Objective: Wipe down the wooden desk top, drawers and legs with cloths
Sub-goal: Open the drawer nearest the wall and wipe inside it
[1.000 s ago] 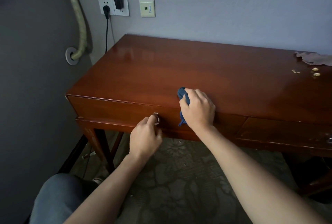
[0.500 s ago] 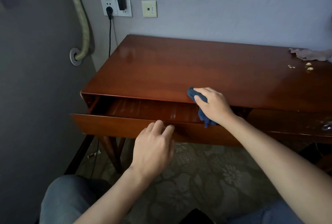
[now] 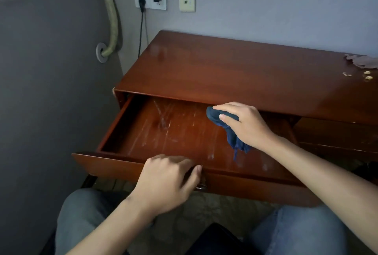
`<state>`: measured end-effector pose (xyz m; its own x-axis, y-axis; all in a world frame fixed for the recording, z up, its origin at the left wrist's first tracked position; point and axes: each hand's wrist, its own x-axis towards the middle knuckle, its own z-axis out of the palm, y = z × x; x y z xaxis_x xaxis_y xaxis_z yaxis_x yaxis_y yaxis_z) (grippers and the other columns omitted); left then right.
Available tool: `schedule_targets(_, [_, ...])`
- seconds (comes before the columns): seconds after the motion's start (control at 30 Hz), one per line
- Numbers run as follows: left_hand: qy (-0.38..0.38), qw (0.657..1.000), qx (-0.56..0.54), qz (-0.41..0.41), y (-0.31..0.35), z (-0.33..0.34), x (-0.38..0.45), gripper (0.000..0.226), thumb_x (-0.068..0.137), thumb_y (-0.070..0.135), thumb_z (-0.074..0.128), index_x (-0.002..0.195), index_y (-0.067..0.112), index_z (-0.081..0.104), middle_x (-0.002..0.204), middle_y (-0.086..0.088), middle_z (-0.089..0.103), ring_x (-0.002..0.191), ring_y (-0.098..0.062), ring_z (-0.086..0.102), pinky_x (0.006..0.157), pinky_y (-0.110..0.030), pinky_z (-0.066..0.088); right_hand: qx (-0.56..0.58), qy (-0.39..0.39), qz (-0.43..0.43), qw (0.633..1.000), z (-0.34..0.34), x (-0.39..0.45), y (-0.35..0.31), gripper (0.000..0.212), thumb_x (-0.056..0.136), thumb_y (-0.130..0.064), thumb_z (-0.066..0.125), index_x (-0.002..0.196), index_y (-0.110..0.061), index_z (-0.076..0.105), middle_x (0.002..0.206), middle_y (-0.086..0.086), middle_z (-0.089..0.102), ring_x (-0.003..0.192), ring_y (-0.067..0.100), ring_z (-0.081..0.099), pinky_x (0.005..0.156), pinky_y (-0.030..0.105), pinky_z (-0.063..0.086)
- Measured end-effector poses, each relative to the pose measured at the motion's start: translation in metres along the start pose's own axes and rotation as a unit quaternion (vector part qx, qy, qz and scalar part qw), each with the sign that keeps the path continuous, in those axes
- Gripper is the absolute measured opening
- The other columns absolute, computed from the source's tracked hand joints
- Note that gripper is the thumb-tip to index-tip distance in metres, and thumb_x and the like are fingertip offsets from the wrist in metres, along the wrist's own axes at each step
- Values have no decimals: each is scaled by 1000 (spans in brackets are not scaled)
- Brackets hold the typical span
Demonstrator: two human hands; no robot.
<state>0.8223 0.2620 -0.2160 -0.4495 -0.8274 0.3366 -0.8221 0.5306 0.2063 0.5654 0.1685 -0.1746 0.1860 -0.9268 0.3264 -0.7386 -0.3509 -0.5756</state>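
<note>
The reddish wooden desk (image 3: 235,70) stands against the wall with its left drawer (image 3: 163,132) pulled far out. The drawer's floor is bare and streaked with pale dusty marks. My right hand (image 3: 245,125) hovers over the drawer's right part, shut on a bunched dark blue cloth (image 3: 227,130) whose tail hangs down. My left hand (image 3: 169,179) rests on the drawer's front edge, fingers curled over the metal ring handle (image 3: 201,186).
A brownish rag (image 3: 362,63) and several small crumbs (image 3: 366,75) lie at the desk top's far right. A second drawer (image 3: 335,132) on the right is closed. The wall is close on the left, with a hose (image 3: 111,15), sockets and a hanging cable. My knees are under the drawer.
The left drawer went from closed to fully pulled out, drawn by my left hand. My right hand with the blue cloth moved from the desk's front edge to above the open drawer.
</note>
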Motion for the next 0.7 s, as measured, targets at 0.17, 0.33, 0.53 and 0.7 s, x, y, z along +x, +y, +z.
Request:
schedule_targets(0.17, [90, 987, 99, -90, -55, -32, -38, 47, 107, 47, 39, 73, 24, 63, 76, 6, 56, 74, -22, 57, 68, -39, 51, 74, -122, 31, 989, 39, 9, -52, 24, 98, -35, 65, 120, -43, 68, 114, -16, 70, 110, 2, 64, 96, 29, 50])
schedule_targets(0.33, [53, 995, 55, -65, -72, -39, -74, 53, 110, 46, 34, 84, 21, 73, 84, 8, 60, 80, -16, 54, 75, -37, 50, 128, -153, 127, 972, 91, 29, -89, 19, 89, -51, 72, 98, -36, 67, 110, -7, 69, 104, 13, 65, 93, 39, 53])
schedule_targets(0.53, [44, 999, -2, -29, -79, -53, -111, 48, 109, 38, 43, 73, 18, 69, 77, 8, 60, 73, -15, 51, 69, -36, 47, 126, -241, 102, 957, 125, 39, -120, 40, 72, -42, 88, 103, -27, 67, 100, -8, 71, 95, 8, 67, 81, 28, 54])
schedule_targets(0.7, [94, 993, -9, -74, -85, -65, -136, 43, 105, 31, 50, 67, 16, 63, 76, 6, 62, 67, -18, 56, 60, -38, 47, -18, -228, -37, 973, 164, 35, -133, 33, 87, -33, 77, 118, -28, 66, 115, -6, 65, 103, 15, 61, 78, 29, 52])
